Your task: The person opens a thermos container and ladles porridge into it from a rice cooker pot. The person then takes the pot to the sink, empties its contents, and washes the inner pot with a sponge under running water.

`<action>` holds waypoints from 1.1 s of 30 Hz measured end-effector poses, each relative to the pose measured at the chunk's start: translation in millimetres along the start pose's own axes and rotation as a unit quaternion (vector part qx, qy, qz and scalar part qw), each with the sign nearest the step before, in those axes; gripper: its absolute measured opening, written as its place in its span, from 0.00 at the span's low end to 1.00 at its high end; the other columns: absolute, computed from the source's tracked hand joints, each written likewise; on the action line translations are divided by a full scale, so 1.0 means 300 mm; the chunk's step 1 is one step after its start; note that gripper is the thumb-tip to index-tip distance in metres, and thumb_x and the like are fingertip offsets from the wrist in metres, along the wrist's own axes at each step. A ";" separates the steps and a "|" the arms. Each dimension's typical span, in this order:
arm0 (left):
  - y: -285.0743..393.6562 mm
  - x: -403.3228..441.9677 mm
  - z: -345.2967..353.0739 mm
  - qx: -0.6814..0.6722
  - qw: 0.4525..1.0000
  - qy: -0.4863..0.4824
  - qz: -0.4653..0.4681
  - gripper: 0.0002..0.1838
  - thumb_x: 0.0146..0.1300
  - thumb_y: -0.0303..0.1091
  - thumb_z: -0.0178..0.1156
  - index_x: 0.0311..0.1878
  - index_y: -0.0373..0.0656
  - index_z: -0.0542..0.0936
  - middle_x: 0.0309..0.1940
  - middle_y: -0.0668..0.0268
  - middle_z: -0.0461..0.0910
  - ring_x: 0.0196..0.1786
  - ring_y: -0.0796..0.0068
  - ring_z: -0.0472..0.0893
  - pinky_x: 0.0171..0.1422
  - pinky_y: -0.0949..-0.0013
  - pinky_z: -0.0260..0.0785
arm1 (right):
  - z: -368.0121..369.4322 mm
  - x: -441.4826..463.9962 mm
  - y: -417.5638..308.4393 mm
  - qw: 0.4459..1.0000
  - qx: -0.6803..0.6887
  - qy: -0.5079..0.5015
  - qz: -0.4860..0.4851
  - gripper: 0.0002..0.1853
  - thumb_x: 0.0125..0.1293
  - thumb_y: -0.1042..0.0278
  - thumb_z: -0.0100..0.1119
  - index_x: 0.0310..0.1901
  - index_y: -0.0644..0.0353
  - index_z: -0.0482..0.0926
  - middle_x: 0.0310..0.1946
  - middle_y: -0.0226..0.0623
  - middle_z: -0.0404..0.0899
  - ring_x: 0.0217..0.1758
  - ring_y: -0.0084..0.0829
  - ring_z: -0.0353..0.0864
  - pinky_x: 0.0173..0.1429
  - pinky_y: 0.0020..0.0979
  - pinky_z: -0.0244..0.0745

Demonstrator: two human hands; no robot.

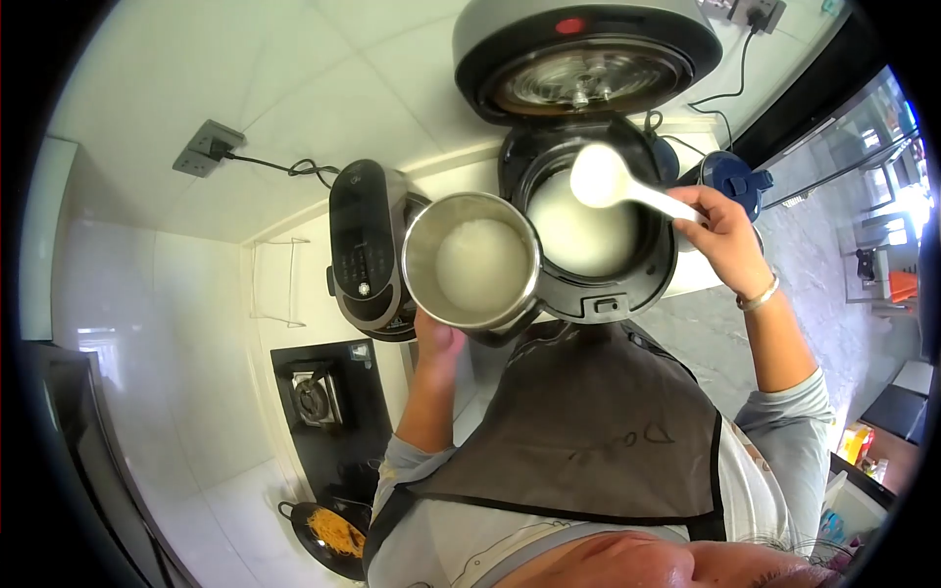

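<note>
While the right hand (725,240) holds a white spoon (600,176) at three o'clock of the open rice cooker (603,307), the left hand (438,338) holds a steel pot (420,260) at nine o'clock, overlapping the cooker's rim in view; whether the two touch, I cannot tell; the right grip is clamped on the spoon's handle, its bowl hanging over the cloudy white contents (578,243) towards twelve o'clock; the left grip is clamped on the pot's lower side, most of its fingers hidden; inside the pot lies a pale layer (480,265); the cooker's raised lid (573,59) stands at twelve o'clock; beyond the pot, at nine o'clock, is a closed cooker (361,245); a blue-lidded container (727,176) sits between two and three o'clock; a gas burner (312,397) lies at eight o'clock, a black pan (345,566) of orange shreds (336,531) nearer seven.
</note>
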State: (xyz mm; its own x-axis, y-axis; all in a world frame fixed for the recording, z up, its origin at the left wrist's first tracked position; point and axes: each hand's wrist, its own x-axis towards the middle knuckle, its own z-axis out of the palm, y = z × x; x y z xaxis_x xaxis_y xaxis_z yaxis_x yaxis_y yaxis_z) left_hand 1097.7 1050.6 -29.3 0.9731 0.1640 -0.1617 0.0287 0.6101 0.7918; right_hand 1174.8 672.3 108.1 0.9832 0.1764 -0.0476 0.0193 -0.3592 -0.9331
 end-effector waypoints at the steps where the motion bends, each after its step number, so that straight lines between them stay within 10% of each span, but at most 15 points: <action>1: -0.006 -0.004 -0.005 -0.009 1.000 -0.003 -0.002 0.24 0.70 0.37 0.47 0.65 0.35 0.64 0.61 0.56 0.70 0.61 0.61 0.73 0.62 0.60 0.69 | 0.004 0.008 0.023 0.996 -0.086 0.013 -0.030 0.14 0.60 0.76 0.59 0.48 0.61 0.78 0.37 0.32 0.78 0.37 0.25 0.76 0.43 0.27 0.70; 4: -0.016 -0.020 -0.013 -0.037 0.999 -0.020 -0.006 0.24 0.70 0.36 0.48 0.66 0.36 0.63 0.61 0.56 0.70 0.60 0.61 0.73 0.62 0.60 0.69 | 0.031 0.036 0.071 0.952 -0.293 0.000 -0.092 0.13 0.52 0.81 0.57 0.41 0.62 0.80 0.34 0.41 0.75 0.41 0.40 0.77 0.46 0.35 0.73; 12: -0.025 -0.051 0.030 0.009 1.000 -0.003 -0.003 0.29 0.66 0.45 0.56 0.66 0.43 0.65 0.63 0.61 0.69 0.63 0.64 0.71 0.66 0.58 0.66 | 0.176 0.127 0.190 0.802 -0.577 -0.091 -0.123 0.08 0.52 0.71 0.55 0.29 0.62 0.82 0.37 0.40 0.78 0.46 0.39 0.76 0.46 0.35 0.76; 14: -0.014 -0.110 0.015 0.231 0.962 -0.061 0.132 0.29 0.67 0.46 0.55 0.66 0.43 0.64 0.63 0.61 0.68 0.64 0.64 0.70 0.66 0.58 0.65 | 0.206 0.130 0.182 0.764 -0.620 -0.142 -0.106 0.08 0.54 0.69 0.54 0.30 0.59 0.83 0.37 0.36 0.80 0.47 0.36 0.76 0.45 0.33 0.75; 16: -0.004 -0.099 0.033 -0.005 0.997 0.054 -0.051 0.28 0.68 0.45 0.52 0.67 0.44 0.63 0.64 0.63 0.68 0.65 0.64 0.69 0.68 0.57 0.64 | 0.232 0.136 0.234 0.753 -0.632 -0.150 -0.102 0.09 0.55 0.67 0.54 0.31 0.56 0.84 0.37 0.34 0.81 0.48 0.35 0.75 0.46 0.32 0.74; 27: 0.001 -0.102 0.003 0.044 0.998 -0.031 -0.043 0.27 0.70 0.42 0.51 0.68 0.44 0.60 0.64 0.60 0.66 0.64 0.63 0.69 0.65 0.58 0.67 | 0.216 0.111 0.225 0.781 -0.607 -0.116 -0.091 0.10 0.55 0.65 0.54 0.32 0.55 0.85 0.39 0.32 0.80 0.50 0.34 0.71 0.51 0.32 0.66; 33: 0.030 -0.091 0.097 0.038 0.997 -0.007 -0.066 0.28 0.68 0.40 0.52 0.67 0.39 0.62 0.62 0.57 0.68 0.63 0.60 0.70 0.64 0.57 0.68 | 0.133 -0.009 0.178 0.903 -0.393 0.031 -0.172 0.13 0.49 0.71 0.62 0.40 0.56 0.81 0.42 0.35 0.74 0.47 0.39 0.70 0.52 0.35 0.68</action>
State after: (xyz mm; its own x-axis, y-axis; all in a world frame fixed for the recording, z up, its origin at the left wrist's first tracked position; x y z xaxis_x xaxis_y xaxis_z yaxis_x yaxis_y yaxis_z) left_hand 1078.0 1029.0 -0.7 0.9630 0.0750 -0.2588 0.1727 0.5653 0.8066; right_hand 1165.9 689.1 44.3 0.9024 0.3583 0.2394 0.4241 -0.8366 -0.3467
